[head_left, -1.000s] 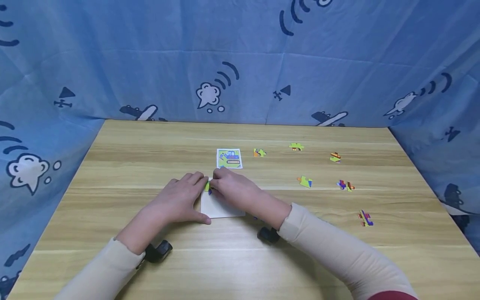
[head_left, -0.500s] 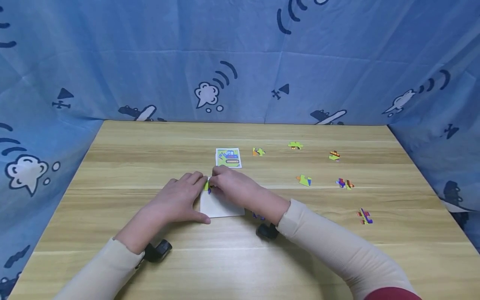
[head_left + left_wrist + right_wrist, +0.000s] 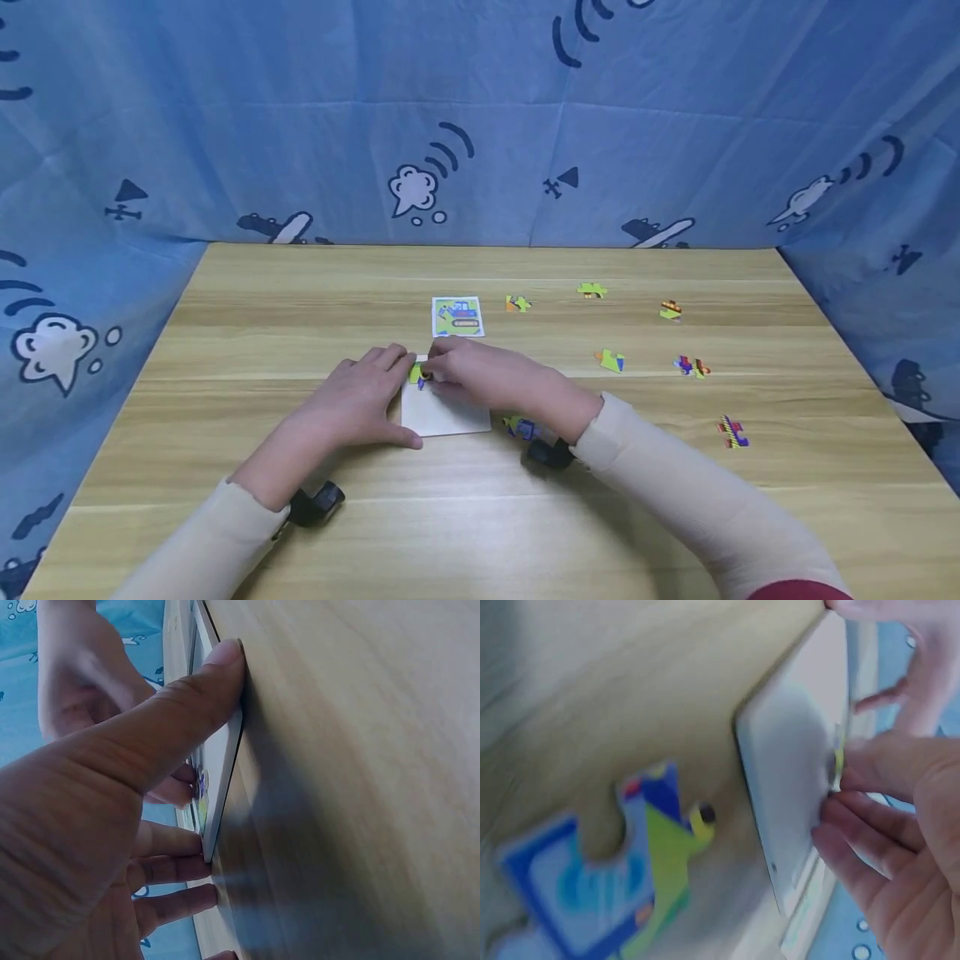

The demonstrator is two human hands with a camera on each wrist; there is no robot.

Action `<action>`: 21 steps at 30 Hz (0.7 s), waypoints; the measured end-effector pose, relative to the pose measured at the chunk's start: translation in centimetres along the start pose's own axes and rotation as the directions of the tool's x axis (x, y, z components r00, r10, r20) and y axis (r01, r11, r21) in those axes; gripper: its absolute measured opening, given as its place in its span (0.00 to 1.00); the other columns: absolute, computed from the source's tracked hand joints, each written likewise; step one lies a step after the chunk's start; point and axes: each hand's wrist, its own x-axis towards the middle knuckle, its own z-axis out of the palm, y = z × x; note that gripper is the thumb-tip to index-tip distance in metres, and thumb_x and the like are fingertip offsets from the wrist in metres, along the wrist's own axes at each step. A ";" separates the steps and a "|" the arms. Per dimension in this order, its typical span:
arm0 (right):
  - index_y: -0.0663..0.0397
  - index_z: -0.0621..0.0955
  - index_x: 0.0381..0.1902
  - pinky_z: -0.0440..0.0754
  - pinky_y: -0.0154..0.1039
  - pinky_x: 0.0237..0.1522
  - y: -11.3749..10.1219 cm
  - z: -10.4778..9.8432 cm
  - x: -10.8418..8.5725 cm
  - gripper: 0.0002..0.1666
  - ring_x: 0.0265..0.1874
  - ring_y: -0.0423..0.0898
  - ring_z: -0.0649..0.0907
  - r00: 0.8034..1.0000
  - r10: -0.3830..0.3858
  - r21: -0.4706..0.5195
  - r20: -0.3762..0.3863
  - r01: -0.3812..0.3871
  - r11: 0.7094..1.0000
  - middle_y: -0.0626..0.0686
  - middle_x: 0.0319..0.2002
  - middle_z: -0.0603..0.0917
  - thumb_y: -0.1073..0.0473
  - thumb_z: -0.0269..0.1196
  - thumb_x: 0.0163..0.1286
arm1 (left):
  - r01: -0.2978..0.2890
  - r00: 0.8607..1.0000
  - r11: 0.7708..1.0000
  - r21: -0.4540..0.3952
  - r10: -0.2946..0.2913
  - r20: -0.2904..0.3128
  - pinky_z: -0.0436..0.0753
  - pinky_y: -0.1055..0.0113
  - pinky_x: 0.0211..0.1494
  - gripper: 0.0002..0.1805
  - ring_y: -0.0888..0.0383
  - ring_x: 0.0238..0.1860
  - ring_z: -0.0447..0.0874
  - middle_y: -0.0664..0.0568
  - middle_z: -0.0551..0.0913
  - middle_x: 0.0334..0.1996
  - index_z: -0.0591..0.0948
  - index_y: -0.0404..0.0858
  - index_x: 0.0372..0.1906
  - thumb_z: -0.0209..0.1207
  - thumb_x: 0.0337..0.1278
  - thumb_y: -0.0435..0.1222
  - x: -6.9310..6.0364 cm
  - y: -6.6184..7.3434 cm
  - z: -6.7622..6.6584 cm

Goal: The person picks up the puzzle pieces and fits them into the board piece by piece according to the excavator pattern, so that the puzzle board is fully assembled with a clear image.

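My left hand (image 3: 360, 398) rests along the left side of a white square board (image 3: 450, 417), thumb at its near left corner and fingertips at the far left corner. In the left wrist view its thumb (image 3: 180, 712) lies stretched over the board's edge. My right hand (image 3: 480, 375) reaches over the board and pinches a small yellow-green puzzle piece (image 3: 417, 375) in the far left corner. The right wrist view shows its thumb and fingers meeting at that piece (image 3: 839, 759), mostly hidden. A blue-and-green puzzle piece (image 3: 520, 427) lies right of the board, near the right wrist.
A picture card (image 3: 458, 317) with a blue digger lies beyond the board. Loose puzzle pieces, among them a green one (image 3: 592, 290), a green-orange one (image 3: 611, 360) and a striped one (image 3: 732, 432), are spread to the right. A blue printed cloth (image 3: 480, 125) hangs behind the table.
My right hand and forearm have shifted slightly right, baring more of the piece in the board's corner and of the blue-and-green piece by the wrist. My left hand has stayed in place.
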 end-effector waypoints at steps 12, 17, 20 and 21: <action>0.58 0.85 0.60 0.87 0.42 0.54 0.8 0.2 -7.4 0.23 0.48 0.44 0.85 0.980 0.163 0.020 -0.112 -0.162 0.987 0.54 0.54 0.85 0.52 0.70 0.72 | 0.022 1.000 1.000 -0.006 -0.022 -0.002 0.77 0.38 0.68 0.65 0.43 0.75 0.70 0.44 0.70 0.75 0.65 0.35 0.79 0.76 0.40 0.67 0.0 0.1 0.2; 0.55 0.86 0.55 0.86 0.39 0.46 1.0 0.9 -10.5 0.21 0.41 0.40 0.82 0.969 0.209 0.015 -0.130 -0.209 0.978 0.51 0.47 0.85 0.52 0.73 0.69 | 0.030 1.000 1.000 -0.005 -0.030 0.001 0.77 0.38 0.68 0.65 0.43 0.74 0.70 0.44 0.70 0.75 0.65 0.35 0.79 0.77 0.40 0.67 0.0 0.2 0.2; 0.54 0.86 0.54 0.86 0.39 0.45 0.8 1.6 -11.7 0.19 0.40 0.39 0.81 0.968 0.212 0.020 -0.135 -0.211 0.977 0.49 0.45 0.85 0.54 0.74 0.68 | 0.031 1.000 0.999 -0.003 -0.031 0.003 0.77 0.38 0.68 0.65 0.43 0.74 0.70 0.44 0.70 0.75 0.65 0.35 0.79 0.77 0.40 0.67 0.0 0.3 0.2; 0.54 0.86 0.53 0.86 0.39 0.45 0.7 1.9 -12.0 0.18 0.40 0.39 0.81 0.968 0.201 0.018 -0.149 -0.201 0.979 0.48 0.44 0.85 0.55 0.74 0.68 | 0.032 0.999 0.999 -0.003 -0.032 0.002 0.77 0.38 0.68 0.65 0.43 0.74 0.70 0.44 0.70 0.75 0.65 0.35 0.79 0.77 0.40 0.67 0.0 0.3 0.2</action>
